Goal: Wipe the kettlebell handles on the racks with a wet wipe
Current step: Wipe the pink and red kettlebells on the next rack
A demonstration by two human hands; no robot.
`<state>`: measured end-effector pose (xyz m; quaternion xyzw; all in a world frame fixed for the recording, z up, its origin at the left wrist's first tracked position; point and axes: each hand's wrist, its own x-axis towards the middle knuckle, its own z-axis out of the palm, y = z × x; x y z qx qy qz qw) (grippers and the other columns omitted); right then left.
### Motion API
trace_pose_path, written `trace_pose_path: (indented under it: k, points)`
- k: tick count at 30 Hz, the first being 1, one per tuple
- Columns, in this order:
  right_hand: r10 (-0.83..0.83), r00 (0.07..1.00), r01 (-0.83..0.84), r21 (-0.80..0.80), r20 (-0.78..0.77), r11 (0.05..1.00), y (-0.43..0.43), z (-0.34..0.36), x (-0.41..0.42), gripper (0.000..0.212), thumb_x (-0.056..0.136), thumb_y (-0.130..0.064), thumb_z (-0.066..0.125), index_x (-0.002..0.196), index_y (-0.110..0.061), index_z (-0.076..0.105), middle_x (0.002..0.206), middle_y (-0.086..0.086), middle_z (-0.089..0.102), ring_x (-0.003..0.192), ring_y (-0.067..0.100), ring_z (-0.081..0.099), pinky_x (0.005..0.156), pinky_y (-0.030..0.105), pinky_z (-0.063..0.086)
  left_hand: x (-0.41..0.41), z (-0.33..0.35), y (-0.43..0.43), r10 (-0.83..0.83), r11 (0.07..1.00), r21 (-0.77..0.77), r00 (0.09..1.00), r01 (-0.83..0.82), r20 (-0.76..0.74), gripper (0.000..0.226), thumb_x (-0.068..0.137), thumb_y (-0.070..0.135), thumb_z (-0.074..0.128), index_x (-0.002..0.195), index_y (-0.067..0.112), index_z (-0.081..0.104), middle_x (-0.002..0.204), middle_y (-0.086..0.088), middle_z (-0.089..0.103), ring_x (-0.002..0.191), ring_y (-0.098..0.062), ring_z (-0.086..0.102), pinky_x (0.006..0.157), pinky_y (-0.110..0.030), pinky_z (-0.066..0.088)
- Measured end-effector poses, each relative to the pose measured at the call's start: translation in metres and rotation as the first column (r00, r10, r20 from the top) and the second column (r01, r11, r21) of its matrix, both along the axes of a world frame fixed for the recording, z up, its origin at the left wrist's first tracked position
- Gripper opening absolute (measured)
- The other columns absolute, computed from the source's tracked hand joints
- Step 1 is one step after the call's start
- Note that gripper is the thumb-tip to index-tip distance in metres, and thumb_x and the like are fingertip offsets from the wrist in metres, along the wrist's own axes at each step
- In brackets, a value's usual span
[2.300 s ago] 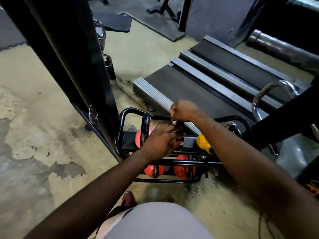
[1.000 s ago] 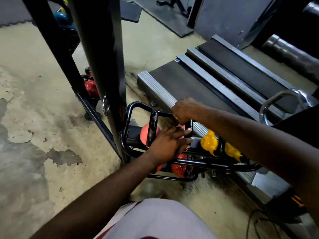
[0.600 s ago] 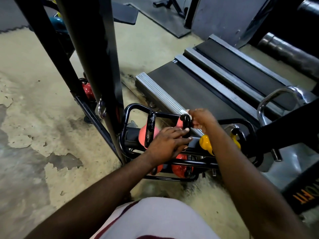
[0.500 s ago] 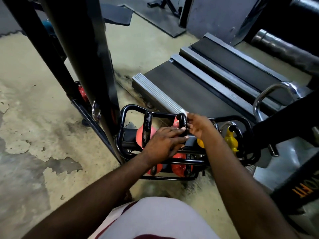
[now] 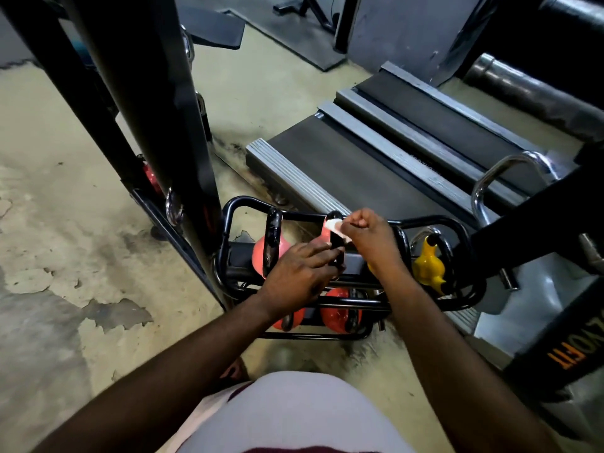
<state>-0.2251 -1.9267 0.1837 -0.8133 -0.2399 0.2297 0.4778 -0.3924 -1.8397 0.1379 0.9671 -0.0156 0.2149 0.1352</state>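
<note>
A low black tube rack [image 5: 232, 207] holds pink, red and yellow kettlebells with black handles. My right hand [image 5: 369, 237] is shut on a white wet wipe [image 5: 335, 225] pressed against the black handle [image 5: 336, 238] of the second pink kettlebell. My left hand [image 5: 300, 273] rests on that same kettlebell, with its fingertips on the lower part of the handle. Another pink kettlebell [image 5: 260, 255] with a black handle stands to the left. A yellow kettlebell [image 5: 428, 266] sits to the right. Red kettlebells [image 5: 336, 317] lie on the lower tier.
A thick black machine post [image 5: 157, 119] rises just left of the rack. Treadmill decks [image 5: 376, 165] lie right behind the rack, with a chrome handle [image 5: 500, 178] at the right. The concrete floor [image 5: 65, 256] with peeling paint spreads to the left.
My right hand has moved from gripping the handle's top to its near side, showing the white wipe. My left hand has stayed on the kettlebell. The view has swayed a little.
</note>
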Motion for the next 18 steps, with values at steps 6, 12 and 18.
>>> trace_pose_path:
  k: [6, 12, 18]
  points:
    - [0.649, 0.638, -0.204, -0.723, 0.414, 0.661, 0.05, 0.039, 0.014, 0.011, 0.08, -0.029, 0.067, 0.09, -0.027, 0.069, 0.103, 0.003, 0.065, 0.099, 0.024, 0.063, 0.075, 0.031, 0.048, -0.001, -0.014, -0.012, -0.029, 1.0, 0.004, 0.997, 0.029, 0.07, 0.028, 0.091, 0.018, 0.065, 0.118, 0.019, 0.07, 0.141, -0.001, 0.057, 0.115, -0.028, 0.059, 0.084, -0.041, 0.05]
    - [0.876, 0.416, -0.184, -0.92, 0.246, 0.346, 0.049, 0.061, -0.007, 0.022, 0.085, -0.029, 0.062, 0.106, -0.024, 0.069, 0.109, 0.002, 0.066, 0.104, 0.024, 0.064, 0.076, 0.031, 0.052, 0.003, -0.018, -0.017, 0.0, 1.0, 0.0, 0.997, 0.0, 0.081, 0.033, 0.085, 0.021, 0.072, 0.118, 0.023, 0.07, 0.138, 0.001, 0.06, 0.112, -0.027, 0.059, 0.082, -0.04, 0.051]
    - [0.106, 0.976, -0.129, -0.113, -0.189, 0.985, 0.001, 0.023, 0.008, 0.016, 0.092, -0.014, 0.064, 0.079, -0.019, 0.057, 0.07, -0.002, 0.059, 0.066, 0.015, 0.055, 0.06, 0.025, 0.044, -0.003, 0.005, -0.006, 0.09, 0.982, -0.174, 0.992, -0.074, 0.085, 0.038, 0.085, 0.014, 0.066, 0.123, 0.021, 0.067, 0.132, 0.002, 0.063, 0.12, -0.02, 0.056, 0.095, -0.039, 0.046]
